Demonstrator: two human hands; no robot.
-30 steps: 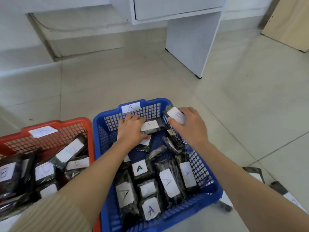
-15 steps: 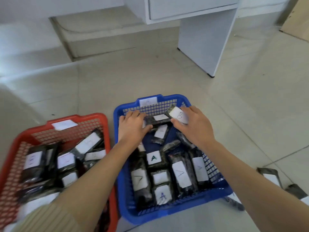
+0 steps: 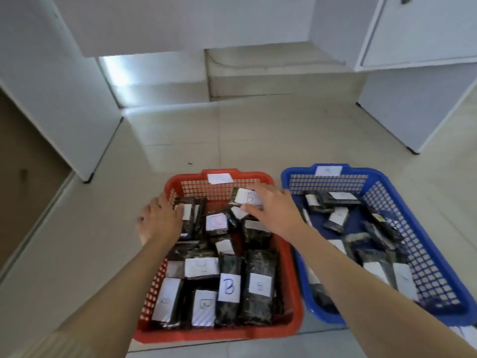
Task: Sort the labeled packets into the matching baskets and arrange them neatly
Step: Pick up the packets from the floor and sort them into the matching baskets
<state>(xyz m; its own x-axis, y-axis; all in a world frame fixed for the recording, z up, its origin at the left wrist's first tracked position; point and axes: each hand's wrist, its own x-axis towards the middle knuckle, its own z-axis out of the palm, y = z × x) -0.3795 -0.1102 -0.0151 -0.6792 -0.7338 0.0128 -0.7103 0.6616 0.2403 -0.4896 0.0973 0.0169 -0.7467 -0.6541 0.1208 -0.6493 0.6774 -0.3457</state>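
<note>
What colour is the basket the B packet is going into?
Red basket, seen in the head view.

Two baskets side by side on floor, left basket and right basket holding packets

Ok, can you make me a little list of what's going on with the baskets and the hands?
red basket: on the floor, full of dark packets labeled B
blue basket: beside it on the person's right, holding dark packets
right hand: over the red basket, holding the B packet
left hand: at the red basket's left rim, touching packets
basket tags: white paper on each far rim, writing too blurry to read
</note>
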